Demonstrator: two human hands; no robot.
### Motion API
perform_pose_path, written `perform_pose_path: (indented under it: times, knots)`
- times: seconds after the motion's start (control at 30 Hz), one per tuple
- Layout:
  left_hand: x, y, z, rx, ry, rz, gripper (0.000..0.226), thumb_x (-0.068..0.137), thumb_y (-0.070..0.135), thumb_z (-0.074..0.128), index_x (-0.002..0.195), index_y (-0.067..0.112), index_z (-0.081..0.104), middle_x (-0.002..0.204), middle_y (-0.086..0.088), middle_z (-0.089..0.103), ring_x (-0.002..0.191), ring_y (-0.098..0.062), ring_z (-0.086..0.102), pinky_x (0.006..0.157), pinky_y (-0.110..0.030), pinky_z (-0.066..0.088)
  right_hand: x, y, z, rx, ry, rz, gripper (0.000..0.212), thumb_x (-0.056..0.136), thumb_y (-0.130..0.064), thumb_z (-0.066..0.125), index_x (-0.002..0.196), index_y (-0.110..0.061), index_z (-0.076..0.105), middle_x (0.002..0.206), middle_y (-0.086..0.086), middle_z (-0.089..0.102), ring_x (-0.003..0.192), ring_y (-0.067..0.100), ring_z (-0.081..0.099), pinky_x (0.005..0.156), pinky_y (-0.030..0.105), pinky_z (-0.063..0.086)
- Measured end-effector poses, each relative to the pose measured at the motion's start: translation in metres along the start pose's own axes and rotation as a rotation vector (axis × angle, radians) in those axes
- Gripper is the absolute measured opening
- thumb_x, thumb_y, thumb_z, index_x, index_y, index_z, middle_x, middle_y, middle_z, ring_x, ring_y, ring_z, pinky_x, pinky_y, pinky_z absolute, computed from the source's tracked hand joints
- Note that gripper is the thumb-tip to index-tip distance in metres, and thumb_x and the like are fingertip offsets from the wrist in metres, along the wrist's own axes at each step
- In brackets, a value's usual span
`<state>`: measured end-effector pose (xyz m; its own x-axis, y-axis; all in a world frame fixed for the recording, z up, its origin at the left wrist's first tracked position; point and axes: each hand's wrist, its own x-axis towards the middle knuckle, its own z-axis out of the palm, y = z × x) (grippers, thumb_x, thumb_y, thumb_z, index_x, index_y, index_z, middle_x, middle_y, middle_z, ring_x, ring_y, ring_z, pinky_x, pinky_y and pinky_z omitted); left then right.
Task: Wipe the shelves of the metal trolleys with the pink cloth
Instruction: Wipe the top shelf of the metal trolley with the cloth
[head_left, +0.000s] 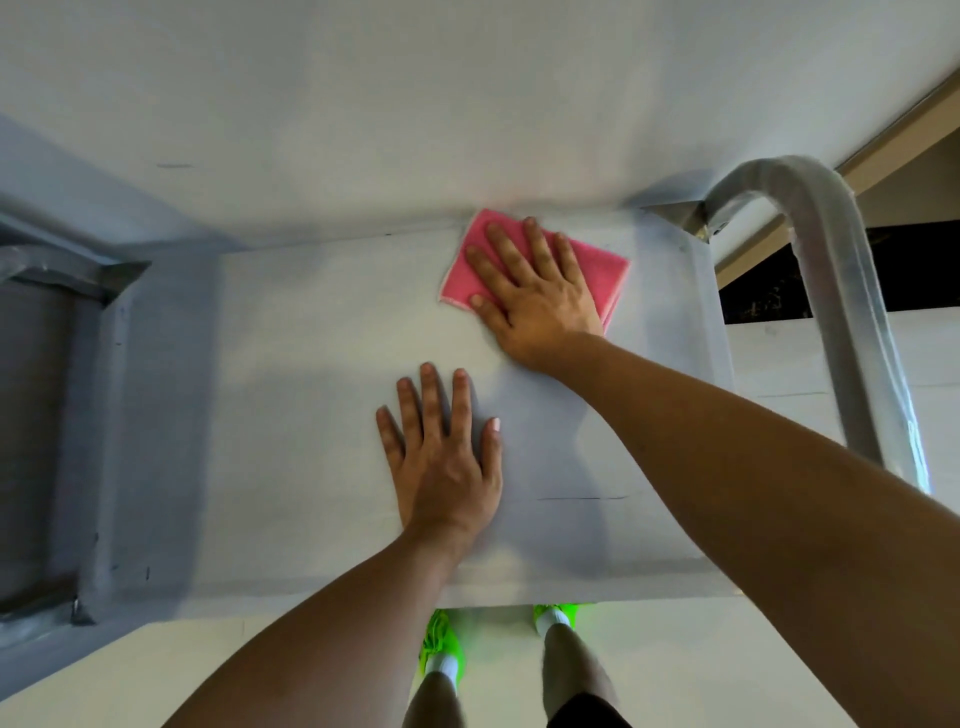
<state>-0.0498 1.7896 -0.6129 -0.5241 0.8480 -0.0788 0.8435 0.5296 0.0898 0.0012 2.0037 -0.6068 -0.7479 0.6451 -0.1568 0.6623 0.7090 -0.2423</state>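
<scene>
Fingers straight, your right hand (535, 296) presses the pink cloth (597, 270) onto the trolley shelf (311, 364); your left hand (444, 457) lies flat, holding nothing.

Lighting: soft, even, moderately bright; faint shadows beneath both forearms on the pale metal trolley shelf (311, 364). Image: overall soft focus, wide-angle bending of edges, curved tubular metal handle (831, 291) blurred.

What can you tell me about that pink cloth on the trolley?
The pink cloth is a soft-looking square with a paler stitched edge, apparently folded double. It lies flat at the far right of the metal trolley's top shelf, near the wall. The right hand presses on it with fingers spread, covering its middle.
</scene>
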Motion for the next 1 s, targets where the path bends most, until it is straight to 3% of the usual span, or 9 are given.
perform_pose_path:
  times: [0.3,0.47,0.77,1.0]
  knots:
    - [0.001,0.001,-0.004,0.023,-0.035,-0.021,0.065,0.103,0.056,0.025,0.16,0.023,0.022,0.167,-0.013,0.015,0.155,-0.034,0.007,0.122,-0.058,0.009,0.004,-0.037,0.01,0.002,-0.022,-0.085,0.066,0.103,-0.063,0.006,0.163,-0.036,-0.001,0.171,-0.005,-0.008,0.156,0.03,-0.016,0.123,0.052,-0.015]
    - [0.001,-0.001,-0.003,0.025,-0.043,-0.016,0.066,0.103,0.058,0.023,0.16,0.025,0.021,0.167,-0.011,0.014,0.155,-0.033,0.007,0.123,-0.056,0.008,0.014,-0.024,0.005,-0.002,-0.031,-0.182,0.068,0.101,-0.068,0.007,0.163,-0.038,0.0,0.171,-0.007,-0.005,0.157,0.025,-0.013,0.124,0.049,-0.013]
    - [0.001,0.002,-0.011,-0.015,-0.069,-0.021,0.066,0.101,0.056,0.025,0.159,0.024,0.023,0.167,-0.012,0.012,0.154,-0.034,0.006,0.123,-0.055,0.004,-0.057,0.08,-0.013,-0.013,0.003,0.148,0.065,0.102,-0.068,0.01,0.161,-0.045,-0.002,0.171,-0.013,-0.007,0.158,0.026,-0.011,0.126,0.048,-0.01]
    - [-0.002,0.002,-0.015,-0.03,-0.108,-0.04,0.065,0.102,0.055,0.018,0.161,0.027,0.016,0.169,-0.008,0.004,0.155,-0.03,-0.001,0.123,-0.054,0.0,-0.074,0.077,-0.012,0.007,0.006,0.275,0.066,0.1,-0.067,0.007,0.16,-0.043,-0.007,0.17,-0.013,-0.011,0.157,0.026,-0.015,0.123,0.048,-0.017]
